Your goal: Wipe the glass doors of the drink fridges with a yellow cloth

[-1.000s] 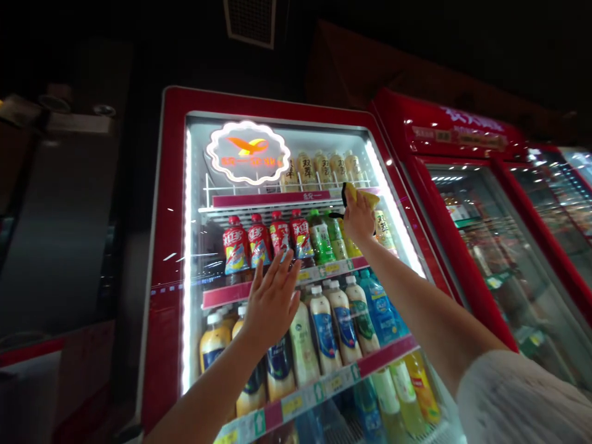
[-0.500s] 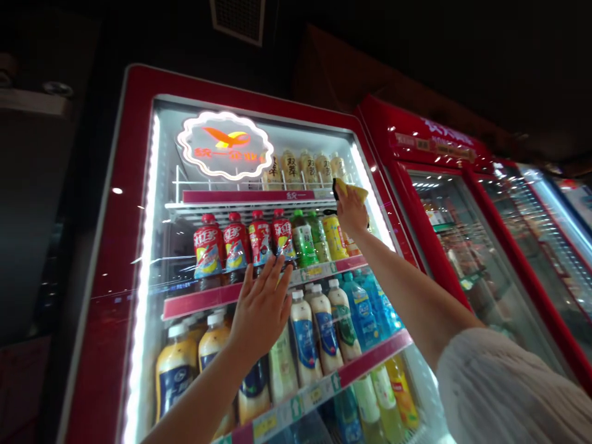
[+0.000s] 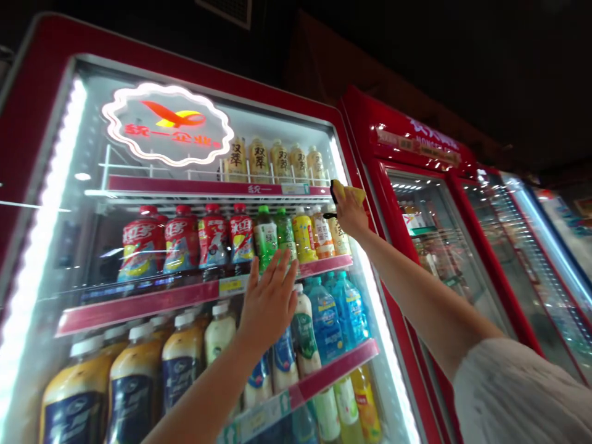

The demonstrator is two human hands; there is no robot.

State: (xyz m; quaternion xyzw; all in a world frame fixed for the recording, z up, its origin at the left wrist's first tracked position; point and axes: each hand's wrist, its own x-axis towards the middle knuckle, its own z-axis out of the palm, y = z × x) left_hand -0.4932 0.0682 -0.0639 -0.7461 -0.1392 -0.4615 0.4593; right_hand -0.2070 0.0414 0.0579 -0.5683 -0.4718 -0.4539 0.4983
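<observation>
– How is the cloth seen?
– A yellow cloth [image 3: 352,193] with black edging is seen right of centre in the upper half of the frame, crumpled, with a black strip stuck out leftward below it.

– And what is held in the cooler?
– Behind the glass of the red-framed cooler [image 3: 185,71], pale bottles [image 3: 259,161] are lined up on the top shelf. Below, red-labelled bottles [image 3: 213,237] are followed rightward by green bottles [image 3: 266,237]; lower still, white-capped bottles [image 3: 141,385] and blue bottles [image 3: 326,317] are stood.

– The grip?
– The cloth is clasped under the bent fingers of the right hand [image 3: 351,213]. The left hand [image 3: 267,308], at centre, is held flat with fingers extended, nothing grasped; whether the glass is touched by it cannot be told.
</observation>
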